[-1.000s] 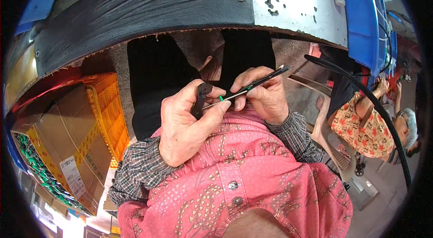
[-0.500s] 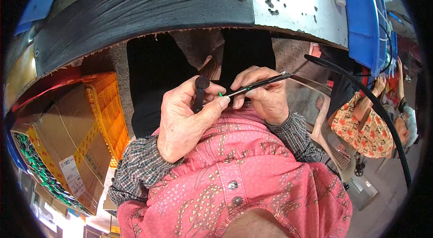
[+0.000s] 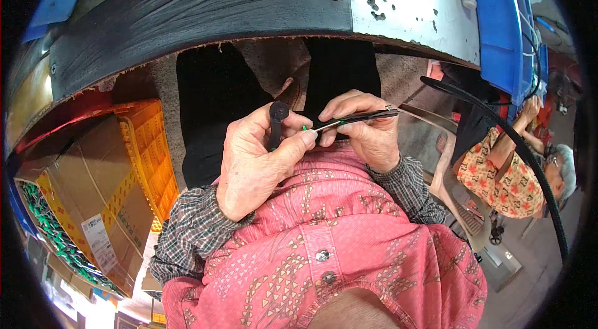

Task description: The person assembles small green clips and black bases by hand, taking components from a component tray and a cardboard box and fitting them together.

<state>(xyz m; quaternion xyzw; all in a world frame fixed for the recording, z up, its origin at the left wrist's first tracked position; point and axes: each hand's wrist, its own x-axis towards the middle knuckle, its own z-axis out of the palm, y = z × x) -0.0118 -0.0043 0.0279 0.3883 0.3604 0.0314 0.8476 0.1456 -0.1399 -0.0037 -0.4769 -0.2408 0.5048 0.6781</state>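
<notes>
Just above my lap, my left hand (image 3: 249, 154) is closed, thumb and forefinger pinching the left end of a thin part with a silver shaft (image 3: 326, 127). A small green tip (image 3: 304, 128) stands out by that thumb. A black piece with a round, flat end (image 3: 280, 111) rises from the same hand; its lower part is hidden. My right hand (image 3: 372, 136) is closed around several slim black rods (image 3: 367, 116) pointing right, green bits among them. The silver shaft runs from these rods to the left fingertips. What exactly the rods are, I cannot make out.
A workbench edge with a black strip (image 3: 205, 5) curves ahead of me. At left stand a cardboard box (image 3: 93, 192) of black-and-green parts and an orange crate (image 3: 149, 154). A black cable or hose (image 3: 498, 117) arcs at right, near a blue bin (image 3: 501, 30) and a co-worker (image 3: 504, 173).
The black rods in my right hand have tilted slightly, their far end lower now. My left hand has barely moved. The co-worker's raised arm has come down.
</notes>
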